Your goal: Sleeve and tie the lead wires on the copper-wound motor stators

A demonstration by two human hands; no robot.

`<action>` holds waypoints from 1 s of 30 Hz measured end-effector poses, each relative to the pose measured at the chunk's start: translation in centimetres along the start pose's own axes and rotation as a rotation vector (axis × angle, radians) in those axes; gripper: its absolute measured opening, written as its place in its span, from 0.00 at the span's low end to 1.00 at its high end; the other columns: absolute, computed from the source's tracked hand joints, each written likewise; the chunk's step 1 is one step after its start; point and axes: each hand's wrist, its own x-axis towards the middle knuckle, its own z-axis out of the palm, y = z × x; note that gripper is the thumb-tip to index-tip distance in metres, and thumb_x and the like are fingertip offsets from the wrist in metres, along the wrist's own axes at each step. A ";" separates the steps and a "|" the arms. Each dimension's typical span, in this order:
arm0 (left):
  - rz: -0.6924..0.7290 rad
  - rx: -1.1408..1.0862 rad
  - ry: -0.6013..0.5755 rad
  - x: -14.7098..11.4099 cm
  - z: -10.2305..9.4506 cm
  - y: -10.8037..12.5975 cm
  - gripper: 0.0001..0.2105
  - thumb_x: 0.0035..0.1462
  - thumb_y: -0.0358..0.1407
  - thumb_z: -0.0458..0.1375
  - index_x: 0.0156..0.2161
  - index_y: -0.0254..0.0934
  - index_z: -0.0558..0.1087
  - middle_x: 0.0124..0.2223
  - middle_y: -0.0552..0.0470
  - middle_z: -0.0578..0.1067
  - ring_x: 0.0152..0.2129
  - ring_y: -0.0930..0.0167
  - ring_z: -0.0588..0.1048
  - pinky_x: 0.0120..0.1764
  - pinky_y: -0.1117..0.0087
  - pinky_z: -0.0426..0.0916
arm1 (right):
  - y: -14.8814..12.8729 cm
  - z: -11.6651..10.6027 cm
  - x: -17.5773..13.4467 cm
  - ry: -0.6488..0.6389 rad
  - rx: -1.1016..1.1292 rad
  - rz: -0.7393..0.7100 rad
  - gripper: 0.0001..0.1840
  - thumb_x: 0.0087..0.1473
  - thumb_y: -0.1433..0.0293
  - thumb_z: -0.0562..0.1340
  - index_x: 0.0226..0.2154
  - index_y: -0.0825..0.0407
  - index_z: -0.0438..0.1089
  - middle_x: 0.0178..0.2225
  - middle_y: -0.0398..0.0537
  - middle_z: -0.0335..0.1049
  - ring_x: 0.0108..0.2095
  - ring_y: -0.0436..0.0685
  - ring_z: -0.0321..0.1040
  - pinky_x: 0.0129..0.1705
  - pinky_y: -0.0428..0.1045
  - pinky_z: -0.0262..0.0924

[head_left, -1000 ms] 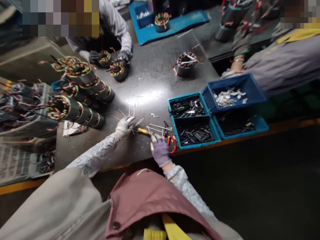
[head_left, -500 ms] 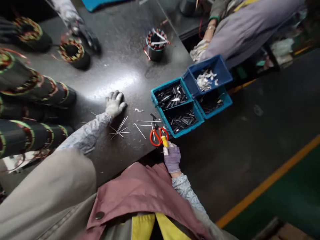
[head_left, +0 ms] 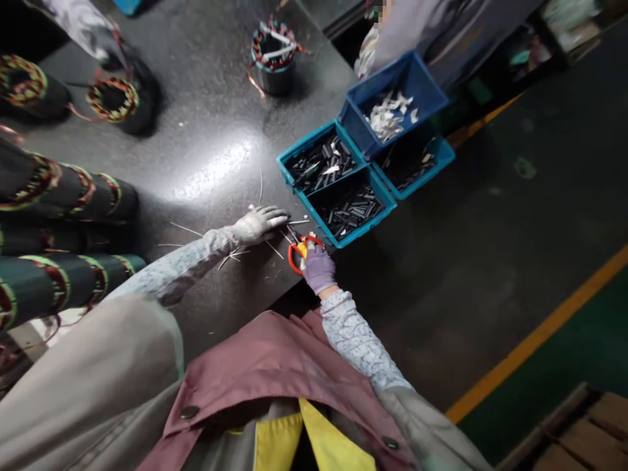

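My left hand (head_left: pixel 260 224), in a whitish glove, lies low over the dark table with its fingers stretched to the right, holding nothing visible. Thin white sticks (head_left: pixel 229 258) are scattered beside and under it. At the table's front edge my right hand (head_left: pixel 320 268), in a purple glove with yellow on a fingertip, is closed over the red handles of a pair of scissors (head_left: pixel 294 260). The blades point up and left, close to my left fingertips, and are partly hidden. Just beyond the right hand stands a teal bin (head_left: pixel 366 233) of short black pieces.
A blue bin (head_left: pixel 426 98) holds white scraps, with another teal bin (head_left: pixel 449 157) below it. A wound motor stator (head_left: pixel 275 77) stands at the back. Several more stators (head_left: pixel 69 281) lie stacked at left. A co-worker's arm (head_left: pixel 81 26) reaches in at upper left; another person sits at upper right.
My left hand has slid right, towards the scissors. My right hand has moved forward onto the scissors' handles and closed over them. The whole view has shifted slightly.
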 end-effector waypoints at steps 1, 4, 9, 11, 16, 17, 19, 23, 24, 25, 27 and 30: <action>-0.035 0.001 0.012 -1.1 0.0 0.1 0.28 0.61 0.37 0.54 0.66 0.39 0.61 0.68 0.44 0.61 0.65 0.58 0.57 0.64 0.53 0.51 | 0.5 0.1 -1.0 -0.010 0.004 -0.040 0.30 0.58 0.69 0.57 0.62 0.61 0.62 0.50 0.70 0.69 0.44 0.66 0.67 0.40 0.57 0.67; -0.084 -0.002 0.076 -2.6 -0.2 1.4 0.28 0.60 0.39 0.55 0.66 0.39 0.61 0.68 0.42 0.60 0.66 0.56 0.56 0.64 0.49 0.49 | 2.0 0.8 -4.4 0.013 0.029 -0.088 0.29 0.57 0.68 0.58 0.60 0.59 0.65 0.48 0.67 0.71 0.42 0.65 0.68 0.40 0.56 0.68; 0.177 -0.471 0.043 1.2 0.6 5.3 0.24 0.52 0.38 0.61 0.56 0.41 0.73 0.64 0.42 0.67 0.64 0.54 0.59 0.66 0.46 0.42 | 3.2 0.7 -6.0 0.153 0.406 -0.112 0.27 0.54 0.65 0.59 0.55 0.57 0.68 0.46 0.60 0.73 0.43 0.62 0.72 0.43 0.54 0.71; 0.029 -0.879 0.137 1.9 0.5 6.5 0.22 0.49 0.39 0.64 0.51 0.39 0.76 0.60 0.42 0.72 0.60 0.54 0.64 0.65 0.49 0.48 | 3.1 0.1 -5.2 0.185 0.742 -0.166 0.25 0.54 0.62 0.59 0.53 0.54 0.69 0.40 0.55 0.76 0.39 0.60 0.74 0.42 0.53 0.72; -0.266 -1.345 0.294 -0.7 -0.4 9.5 0.27 0.57 0.51 0.56 0.54 0.33 0.72 0.41 0.40 0.79 0.35 0.63 0.77 0.40 0.61 0.72 | 1.3 -0.9 -3.5 0.128 1.417 -0.203 0.17 0.53 0.58 0.62 0.44 0.47 0.72 0.35 0.50 0.77 0.28 0.58 0.74 0.31 0.54 0.73; -0.311 -1.411 0.307 -1.4 -0.3 10.1 0.28 0.54 0.51 0.59 0.53 0.32 0.73 0.39 0.41 0.79 0.31 0.65 0.77 0.37 0.63 0.72 | 0.7 -1.0 -3.2 0.105 1.486 -0.185 0.15 0.53 0.59 0.63 0.42 0.47 0.72 0.36 0.51 0.78 0.28 0.59 0.74 0.31 0.56 0.73; -0.383 -1.425 0.376 -2.3 0.3 10.9 0.29 0.49 0.49 0.64 0.52 0.31 0.74 0.36 0.43 0.79 0.27 0.68 0.75 0.34 0.66 0.71 | -0.5 -1.3 -2.9 0.048 1.567 -0.148 0.13 0.53 0.60 0.64 0.40 0.46 0.73 0.36 0.52 0.78 0.29 0.60 0.75 0.32 0.57 0.74; -0.499 -1.342 0.537 -4.1 1.3 10.6 0.25 0.47 0.45 0.66 0.47 0.31 0.77 0.37 0.44 0.79 0.28 0.69 0.75 0.34 0.66 0.71 | -1.6 -2.6 -4.1 -0.018 1.591 -0.131 0.18 0.54 0.57 0.64 0.44 0.49 0.73 0.37 0.52 0.78 0.33 0.61 0.76 0.34 0.58 0.74; -0.525 -1.312 0.574 -4.5 1.3 9.9 0.23 0.47 0.44 0.65 0.47 0.32 0.77 0.38 0.44 0.79 0.29 0.68 0.75 0.35 0.66 0.71 | -1.4 -2.9 -4.7 -0.032 1.586 -0.123 0.19 0.56 0.55 0.61 0.45 0.50 0.72 0.37 0.53 0.78 0.33 0.61 0.76 0.35 0.58 0.74; -0.554 -1.272 0.621 -4.8 1.3 8.8 0.22 0.50 0.44 0.63 0.48 0.33 0.76 0.41 0.44 0.79 0.32 0.67 0.76 0.36 0.66 0.72 | -0.9 -3.1 -5.3 -0.046 1.583 -0.106 0.21 0.59 0.53 0.58 0.45 0.51 0.72 0.37 0.54 0.78 0.33 0.60 0.76 0.35 0.58 0.75; -0.600 -1.173 0.696 -4.6 1.2 6.1 0.22 0.57 0.43 0.54 0.52 0.33 0.73 0.45 0.42 0.78 0.36 0.66 0.77 0.40 0.63 0.73 | 0.5 -3.0 -6.7 -0.056 1.553 -0.055 0.25 0.61 0.49 0.53 0.45 0.51 0.71 0.36 0.54 0.77 0.31 0.59 0.76 0.33 0.56 0.75; -0.555 -0.978 0.699 -2.5 0.4 2.4 0.19 0.58 0.39 0.52 0.51 0.33 0.74 0.51 0.41 0.76 0.47 0.63 0.75 0.54 0.56 0.68 | 3.0 -2.1 -8.7 -0.015 1.473 0.017 0.27 0.57 0.47 0.57 0.45 0.51 0.70 0.34 0.50 0.77 0.28 0.55 0.74 0.31 0.53 0.74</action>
